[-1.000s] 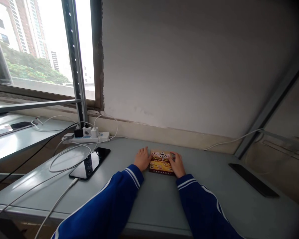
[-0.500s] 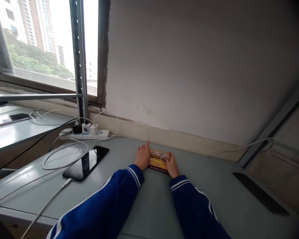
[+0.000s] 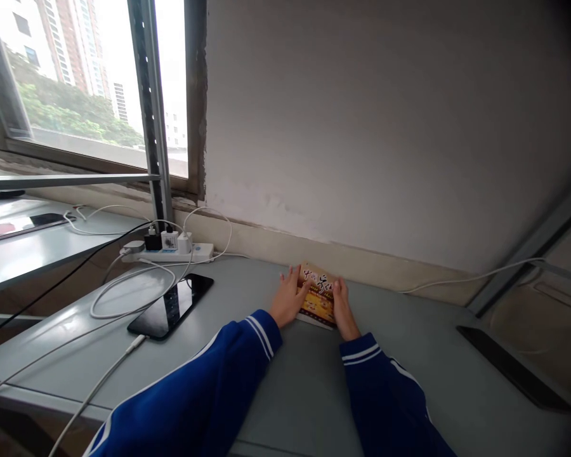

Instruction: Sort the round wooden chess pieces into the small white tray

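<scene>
A small flat box (image 3: 316, 298), printed in brown and yellow with large dark Chinese characters, is between my two hands at the middle of the grey tabletop. My left hand (image 3: 290, 297) grips its left side, thumb lying over the printed face and fingers along the edge. On the right side, my right hand (image 3: 344, 309) closes round the edge with its fingertips partly hidden. The box tilts a little toward me, and a pale lower edge shows; whether it rests on the table I cannot tell.
Left of my arm lies a dark phone (image 3: 171, 308) with a white cable (image 3: 95, 387) plugged in. Behind it stands a white power strip (image 3: 197, 253) with chargers and looped cables. A long dark flat object (image 3: 511, 368) is at the right. The wall (image 3: 385, 158) bounds the table's back.
The box has tilted up toward me, so more of its printed face shows. My left index finger, pointing away before, now lies along the box; both hands appear slightly farther right.
</scene>
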Demonstrator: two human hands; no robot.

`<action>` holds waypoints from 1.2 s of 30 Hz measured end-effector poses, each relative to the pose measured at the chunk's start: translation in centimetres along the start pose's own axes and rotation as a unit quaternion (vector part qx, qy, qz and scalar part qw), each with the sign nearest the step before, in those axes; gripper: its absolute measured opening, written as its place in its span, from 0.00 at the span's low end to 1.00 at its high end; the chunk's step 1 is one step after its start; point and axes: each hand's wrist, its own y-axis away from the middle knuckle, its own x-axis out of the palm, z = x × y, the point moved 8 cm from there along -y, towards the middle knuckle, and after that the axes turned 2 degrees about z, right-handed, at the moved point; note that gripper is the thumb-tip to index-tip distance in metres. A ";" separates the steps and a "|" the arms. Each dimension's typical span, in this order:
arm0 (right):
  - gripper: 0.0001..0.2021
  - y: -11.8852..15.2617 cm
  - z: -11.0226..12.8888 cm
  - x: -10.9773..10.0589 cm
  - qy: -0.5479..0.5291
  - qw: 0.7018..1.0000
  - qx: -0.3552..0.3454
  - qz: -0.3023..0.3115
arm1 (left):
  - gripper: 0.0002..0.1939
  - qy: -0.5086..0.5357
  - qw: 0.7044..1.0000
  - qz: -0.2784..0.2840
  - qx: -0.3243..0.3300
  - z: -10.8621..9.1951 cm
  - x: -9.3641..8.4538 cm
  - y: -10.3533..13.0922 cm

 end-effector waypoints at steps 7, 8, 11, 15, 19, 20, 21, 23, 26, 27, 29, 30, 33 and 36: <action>0.32 0.8 7.0 -1.1 -0.195 0.977 -0.057 0.061 | 0.38 0.214 0.964 -0.058 0.147 -7.6 -3.4 1.6; 0.31 0.9 7.3 -1.1 -0.201 0.975 -0.057 0.075 | 0.37 0.204 0.965 -0.062 0.152 -8.0 -3.9 1.6; 0.29 0.7 6.2 -1.3 -0.164 0.983 -0.035 0.080 | 0.31 0.093 0.979 -0.059 0.169 -8.6 -5.2 1.5; 0.29 -0.2 3.1 -2.3 -0.096 0.995 -0.002 0.038 | 0.28 -0.169 0.977 -0.100 0.090 -6.1 -8.1 0.7; 0.30 -0.7 1.2 -2.5 -0.048 0.998 0.015 0.044 | 0.24 -0.359 0.933 -0.026 0.003 -1.2 -10.1 0.5; 0.31 -0.8 1.0 -2.5 -0.038 0.998 0.018 0.053 | 0.20 -0.387 0.922 0.005 -0.027 0.4 -10.3 0.5; 0.31 -0.8 0.9 -2.4 -0.029 0.997 0.021 0.063 | 0.18 -0.412 0.908 0.036 -0.062 2.0 -10.5 0.6; 0.31 -0.8 0.9 -2.2 -0.016 0.996 0.020 0.084 | 0.21 -0.432 0.886 0.096 -0.137 5.0 -10.5 1.0; 0.31 -0.8 0.8 -2.1 0.000 0.995 0.015 0.099 | 0.32 -0.417 0.896 0.069 -0.139 5.6 -9.8 0.8; 0.31 -0.8 0.6 -2.1 0.007 0.995 0.013 0.101 | 0.32 -0.412 0.903 0.037 -0.112 4.9 -9.4 0.6; 0.31 -1.0 -0.1 -2.2 0.024 0.994 0.015 0.101 | 0.29 -0.388 0.921 -0.016 -0.037 3.1 -8.0 0.2; 0.31 -1.1 -0.6 -2.2 0.035 0.994 0.016 0.100 | 0.28 -0.362 0.932 -0.018 -0.002 2.4 -7.0 0.1; 0.31 -1.6 -2.4 -2.1 0.065 0.994 0.012 0.088 | 0.24 -0.257 0.965 0.015 0.048 1.8 -3.8 -0.2; 0.32 -2.2 -4.0 -1.9 0.096 0.993 0.010 0.071 | 0.24 -0.145 0.987 0.060 0.015 3.4 -1.5 -0.8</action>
